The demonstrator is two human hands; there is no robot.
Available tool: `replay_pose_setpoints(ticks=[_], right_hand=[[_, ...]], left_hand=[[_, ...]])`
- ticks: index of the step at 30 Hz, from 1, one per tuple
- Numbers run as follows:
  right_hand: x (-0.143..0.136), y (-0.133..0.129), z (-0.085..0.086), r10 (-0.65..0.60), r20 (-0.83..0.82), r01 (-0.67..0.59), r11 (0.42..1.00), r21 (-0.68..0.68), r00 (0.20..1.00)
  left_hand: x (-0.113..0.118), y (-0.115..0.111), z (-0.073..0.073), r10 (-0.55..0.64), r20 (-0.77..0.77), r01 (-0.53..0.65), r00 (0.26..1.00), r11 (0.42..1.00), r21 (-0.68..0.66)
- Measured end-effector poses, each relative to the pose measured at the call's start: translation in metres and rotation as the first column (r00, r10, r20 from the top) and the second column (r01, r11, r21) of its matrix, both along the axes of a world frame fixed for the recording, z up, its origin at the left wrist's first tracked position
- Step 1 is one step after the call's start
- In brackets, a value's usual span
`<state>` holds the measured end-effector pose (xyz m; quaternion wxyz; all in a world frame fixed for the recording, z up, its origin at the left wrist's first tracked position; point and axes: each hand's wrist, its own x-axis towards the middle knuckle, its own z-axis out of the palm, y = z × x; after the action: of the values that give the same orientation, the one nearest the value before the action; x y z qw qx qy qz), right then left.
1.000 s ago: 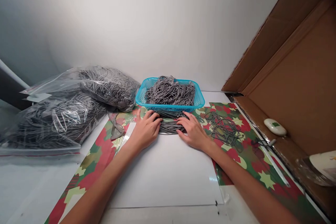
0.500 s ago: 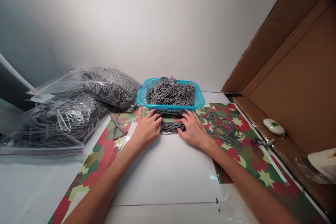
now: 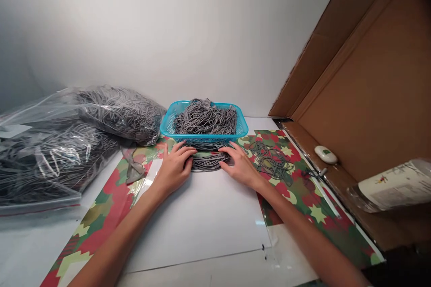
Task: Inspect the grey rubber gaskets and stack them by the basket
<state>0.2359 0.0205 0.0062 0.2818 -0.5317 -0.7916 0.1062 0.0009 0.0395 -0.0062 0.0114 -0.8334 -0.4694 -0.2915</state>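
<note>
A neat bundle of thin grey cords (image 3: 208,163) lies crosswise on the white sheet's far edge. My left hand (image 3: 172,169) is curled round its left end, thumb in front and fingers behind. At the right end, my right hand (image 3: 241,167) holds it likewise between thumb and fingers. More straight grey cords (image 3: 207,145) lie just behind, against the front of a blue plastic basket (image 3: 205,136). Looped grey cords (image 3: 208,119) are heaped in that basket. My palms and fingers partly hide the bundle's ends.
Two clear bags (image 3: 117,114) (image 3: 60,157) packed with grey cords stand at left. Loose cords (image 3: 272,161) lie tangled on the patterned paper at right. A white oval object (image 3: 326,154), a labelled bottle (image 3: 393,184) and a cardboard wall (image 3: 363,76) are farther right.
The camera view has turned slightly right, so everything sits farther left. Both hands stay at the bundle's ends, with little change in their grip.
</note>
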Motion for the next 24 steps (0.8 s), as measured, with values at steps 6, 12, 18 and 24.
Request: replay_pose_setpoints(ticks=[6, 12, 18, 24], right_hand=[[0.048, -0.008, 0.020, -0.194, -0.126, 0.197, 0.980, 0.012, 0.973], [0.099, -0.018, 0.015, -0.362, 0.001, 0.362, 0.929, -0.073, 0.932], [0.100, -0.031, 0.013, -0.228, 0.108, 0.249, 0.927, -0.279, 0.968], [0.087, -0.029, 0.026, -0.260, 0.006, 0.254, 0.939, -0.233, 0.966]], left_hand=[[-0.001, 0.000, 0.004, -0.007, 0.147, -0.002, 0.989, 0.998, 0.064], [-0.005, -0.006, 0.004, -0.010, 0.106, -0.003, 0.994, 0.993, 0.118], [-0.006, -0.010, 0.007, 0.035, -0.037, -0.023, 0.999, 0.960, 0.278], [-0.003, -0.015, 0.014, 0.003, -0.128, 0.042, 0.992, 0.937, 0.346]])
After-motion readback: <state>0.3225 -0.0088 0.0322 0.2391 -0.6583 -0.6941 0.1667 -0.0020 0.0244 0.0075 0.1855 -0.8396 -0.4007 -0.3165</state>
